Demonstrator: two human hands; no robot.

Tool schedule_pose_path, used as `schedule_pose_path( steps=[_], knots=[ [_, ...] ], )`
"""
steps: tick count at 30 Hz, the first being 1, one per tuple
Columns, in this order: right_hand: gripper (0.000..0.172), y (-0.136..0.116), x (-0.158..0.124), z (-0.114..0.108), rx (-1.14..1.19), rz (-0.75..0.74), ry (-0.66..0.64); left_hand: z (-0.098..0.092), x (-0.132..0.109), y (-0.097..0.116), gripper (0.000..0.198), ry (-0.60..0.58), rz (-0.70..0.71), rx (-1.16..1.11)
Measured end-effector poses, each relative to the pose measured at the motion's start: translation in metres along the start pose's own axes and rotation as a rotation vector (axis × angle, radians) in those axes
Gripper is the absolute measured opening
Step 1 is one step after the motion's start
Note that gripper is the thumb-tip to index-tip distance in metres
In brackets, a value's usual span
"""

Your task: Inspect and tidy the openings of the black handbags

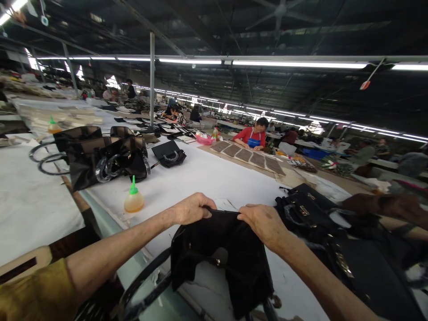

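A black handbag (247, 263) stands before me at the near edge of the white-covered table, its dark inside facing me. My left hand (195, 208) pinches the bag's far top edge near its left end. On the same edge, a short way to the right, my right hand (262, 220) grips with thumb and fingers. One handle (147, 276) of the bag, wrapped in clear film, hangs out at the lower left. A small gold-coloured fitting shows on the bag's near side. The fingertips beyond the edge are partly hidden.
A squeeze bottle (134, 199) with a green nozzle stands left of my arms. Several black bags (100, 154) stand at the left; more black bags (310, 209) lie at the right, beside a blurred arm (384, 207). Across the table, a person in red (250, 136) works behind brown panels (247, 155).
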State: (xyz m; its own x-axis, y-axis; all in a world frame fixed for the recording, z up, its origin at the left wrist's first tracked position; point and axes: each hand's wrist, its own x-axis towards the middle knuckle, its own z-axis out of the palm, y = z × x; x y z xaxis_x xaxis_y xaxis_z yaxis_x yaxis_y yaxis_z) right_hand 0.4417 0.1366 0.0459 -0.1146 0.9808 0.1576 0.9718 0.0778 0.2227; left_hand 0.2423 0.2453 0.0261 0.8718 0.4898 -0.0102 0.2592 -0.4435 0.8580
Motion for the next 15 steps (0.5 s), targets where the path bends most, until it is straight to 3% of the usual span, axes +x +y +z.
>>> schedule_pose_path(
  steps=[3,10,15],
  knots=[
    [0.025,-0.0032,0.0031,-0.0009,0.023,0.016,0.003,0.0015,0.0005,0.0001,0.021,-0.005,-0.007,-0.049],
    [0.024,-0.0058,0.0053,-0.0032,0.454,-0.054,-0.036,0.0047,-0.0033,0.0029,0.023,0.002,-0.011,-0.101],
    [0.026,-0.0026,0.0076,0.0039,0.427,-0.005,-0.032,0.0039,-0.0047,0.0049,0.022,-0.015,-0.020,-0.177]
  ],
)
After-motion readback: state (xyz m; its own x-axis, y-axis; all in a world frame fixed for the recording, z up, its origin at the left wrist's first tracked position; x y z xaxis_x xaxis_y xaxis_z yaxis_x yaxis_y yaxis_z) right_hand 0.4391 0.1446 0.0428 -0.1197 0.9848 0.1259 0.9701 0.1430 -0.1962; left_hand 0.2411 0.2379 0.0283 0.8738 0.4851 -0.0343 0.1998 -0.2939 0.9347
